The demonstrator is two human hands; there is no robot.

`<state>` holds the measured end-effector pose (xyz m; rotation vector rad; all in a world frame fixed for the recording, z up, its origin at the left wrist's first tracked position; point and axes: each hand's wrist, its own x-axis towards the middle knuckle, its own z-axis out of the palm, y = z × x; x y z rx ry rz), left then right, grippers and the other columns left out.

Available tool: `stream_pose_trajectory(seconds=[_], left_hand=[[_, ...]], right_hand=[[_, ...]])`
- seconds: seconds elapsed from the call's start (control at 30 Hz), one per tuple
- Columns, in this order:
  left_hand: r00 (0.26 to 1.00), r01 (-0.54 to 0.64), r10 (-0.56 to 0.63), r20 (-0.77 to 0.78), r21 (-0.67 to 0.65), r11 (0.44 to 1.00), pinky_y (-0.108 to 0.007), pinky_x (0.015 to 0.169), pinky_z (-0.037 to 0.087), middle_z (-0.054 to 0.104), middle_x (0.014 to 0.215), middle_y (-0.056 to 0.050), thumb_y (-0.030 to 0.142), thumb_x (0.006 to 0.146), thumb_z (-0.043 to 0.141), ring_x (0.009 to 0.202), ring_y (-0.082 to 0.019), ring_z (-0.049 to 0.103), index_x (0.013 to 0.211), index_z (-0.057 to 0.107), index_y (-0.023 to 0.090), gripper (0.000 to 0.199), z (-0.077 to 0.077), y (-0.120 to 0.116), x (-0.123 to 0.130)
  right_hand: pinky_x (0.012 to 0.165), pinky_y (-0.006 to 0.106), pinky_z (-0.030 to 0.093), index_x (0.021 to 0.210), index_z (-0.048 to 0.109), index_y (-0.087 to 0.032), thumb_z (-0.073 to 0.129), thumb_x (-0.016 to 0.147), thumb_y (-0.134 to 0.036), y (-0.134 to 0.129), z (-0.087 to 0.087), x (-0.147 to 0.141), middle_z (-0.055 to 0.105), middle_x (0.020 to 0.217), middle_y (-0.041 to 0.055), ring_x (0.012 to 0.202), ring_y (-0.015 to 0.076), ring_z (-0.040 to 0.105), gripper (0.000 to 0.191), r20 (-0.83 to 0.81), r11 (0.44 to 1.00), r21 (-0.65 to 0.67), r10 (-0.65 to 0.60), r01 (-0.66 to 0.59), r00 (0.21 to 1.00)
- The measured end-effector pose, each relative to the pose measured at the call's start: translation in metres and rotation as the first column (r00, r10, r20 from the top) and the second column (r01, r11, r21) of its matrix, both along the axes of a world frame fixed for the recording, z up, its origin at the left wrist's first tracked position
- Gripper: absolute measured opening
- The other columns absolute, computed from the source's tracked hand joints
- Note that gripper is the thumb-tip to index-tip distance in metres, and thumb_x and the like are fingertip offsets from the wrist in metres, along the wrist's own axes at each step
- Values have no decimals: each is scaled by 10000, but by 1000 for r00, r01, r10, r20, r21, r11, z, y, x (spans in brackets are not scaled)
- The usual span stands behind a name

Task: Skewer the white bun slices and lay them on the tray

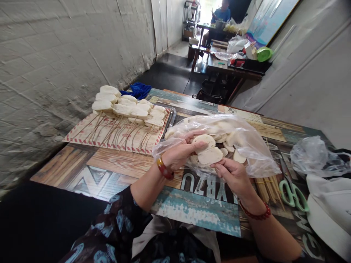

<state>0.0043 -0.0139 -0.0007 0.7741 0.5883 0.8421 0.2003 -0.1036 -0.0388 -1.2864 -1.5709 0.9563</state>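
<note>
- left hand (179, 153): fingers curled around a round white slice (204, 140), thumb lying on top, at the mouth of a clear plastic bag (246, 146)
- right hand (233, 174): fingers pinched on a second slice (210, 156), just below the first; the two slices touch or overlap (can't tell which)
- bag lies on the counter (109, 160), open toward the person, with more white slices inside
- loose bamboo skewers (267, 188) on the counter under the bag's right edge, green-handled scissors (293, 195) just beside them
- metal tray (171, 118) behind the bag, left of it a paper sheet with a red-striped border (90, 137); skewered slices (128, 107) are stacked across both, sticks pointing toward the person
- blue cloth (139, 89) at the far edge, against the wall
- crumpled clear bag (315, 155) and a white cap (331, 215) at far right
- another person (222, 14) sits at a cluttered table in the background, well apart
</note>
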Motion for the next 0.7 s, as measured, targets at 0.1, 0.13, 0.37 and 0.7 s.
stream_pose_trajectory(seconds=[0.1,0.13,0.37,0.7], left_hand=[[999,10,-9,47,-26,1000,-275,795,527,737,1035,-60,429,622,921,913,-171,667,1104,723,188,575,2,0,-2],[998,29,-28,57,-13,999,-277,793,528,739,1025,-70,456,642,905,903,-173,667,1075,734,176,544,0,0,-1],[993,80,-88,76,105,991,-240,742,480,733,868,-67,472,696,864,779,-139,631,940,762,141,424,-8,0,4],[988,145,-153,16,239,960,-233,726,454,735,893,-65,496,758,805,768,-136,608,1052,780,153,452,1,-14,-1]], right_hand=[[456,226,348,858,744,-152,566,964,-374,0,-1,1,552,566,-20,475,100,426,304,-35,1000,-6,5,-5,999],[454,226,348,860,745,-150,570,962,-382,0,-2,1,554,565,-18,474,100,428,309,-37,1000,-8,5,-5,999],[470,233,383,851,757,-157,588,948,-363,2,-6,5,596,578,-7,480,110,472,284,21,1000,-7,0,0,1000],[542,266,418,658,694,-188,618,911,-296,-6,3,8,621,603,5,555,146,518,286,128,991,131,-59,42,990]])
